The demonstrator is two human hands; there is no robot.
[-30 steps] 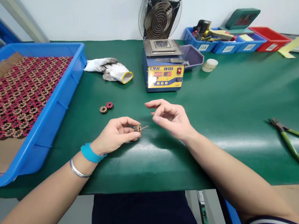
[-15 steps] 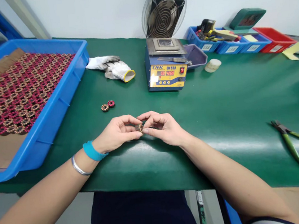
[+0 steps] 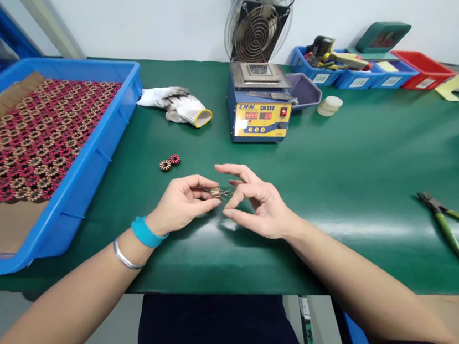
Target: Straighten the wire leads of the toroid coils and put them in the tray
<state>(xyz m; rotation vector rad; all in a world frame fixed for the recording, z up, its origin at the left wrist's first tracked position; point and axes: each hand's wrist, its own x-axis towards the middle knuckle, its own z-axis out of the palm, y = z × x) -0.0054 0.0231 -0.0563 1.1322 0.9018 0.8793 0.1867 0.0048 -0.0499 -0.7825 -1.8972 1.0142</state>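
Note:
My left hand point(image 3: 185, 202) pinches a small copper-wound ring coil point(image 3: 215, 193) between thumb and fingers, turned on its side. Thin wire leads point(image 3: 227, 193) stick out of the coil toward the right. Beside them is my right hand point(image 3: 256, 202), its thumb and index fingertips pressed together just below the leads and its other fingers raised apart. Whether a wire end lies in that pinch is too small to tell. Farther back on the green table lie a copper-coloured coil point(image 3: 165, 165) and a pink one point(image 3: 175, 159), touching.
A blue tray point(image 3: 99, 165) of many coils stands at left. White gloves point(image 3: 188, 110) lie behind my hands. Farther back is a solder pot point(image 3: 260, 118) with a fan point(image 3: 258, 32). Small bins point(image 3: 421, 67), a round white container point(image 3: 329, 106) and green-handled cutters point(image 3: 445, 223) are to the right.
My right hand has drawn back from the coil to the right and opened its upper fingers, so the wire leads now show. My left hand keeps its hold. The view has shifted slightly.

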